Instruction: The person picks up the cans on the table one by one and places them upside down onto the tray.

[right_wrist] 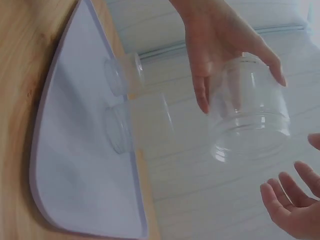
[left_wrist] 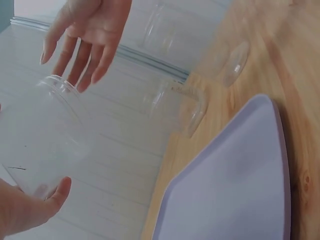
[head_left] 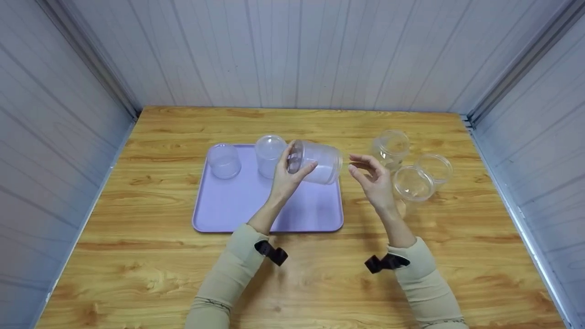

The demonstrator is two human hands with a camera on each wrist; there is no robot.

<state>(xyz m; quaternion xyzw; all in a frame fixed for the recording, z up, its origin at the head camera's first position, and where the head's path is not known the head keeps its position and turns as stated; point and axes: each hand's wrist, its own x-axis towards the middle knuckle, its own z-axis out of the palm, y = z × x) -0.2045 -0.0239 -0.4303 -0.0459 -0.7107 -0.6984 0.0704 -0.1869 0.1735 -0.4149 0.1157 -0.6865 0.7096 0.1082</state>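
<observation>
While the left hand (head_left: 286, 177) grips a clear jar (head_left: 323, 163) tipped on its side above the purple tray's (head_left: 228, 208) far right corner, the right hand (head_left: 377, 183) — empty, thumb and fingers slightly parted — is just beside its rim. Two jars (head_left: 224, 162) stand along the tray's far edge; three others (head_left: 414, 183) sit toward the counter's (head_left: 137, 201) right edge.

I work in soft, even light; my sleeves (head_left: 226, 278) shadow the table (head_left: 137, 274) faintly, the clear jar (right_wrist: 250, 117) glints, and both wrist views look hazy.
</observation>
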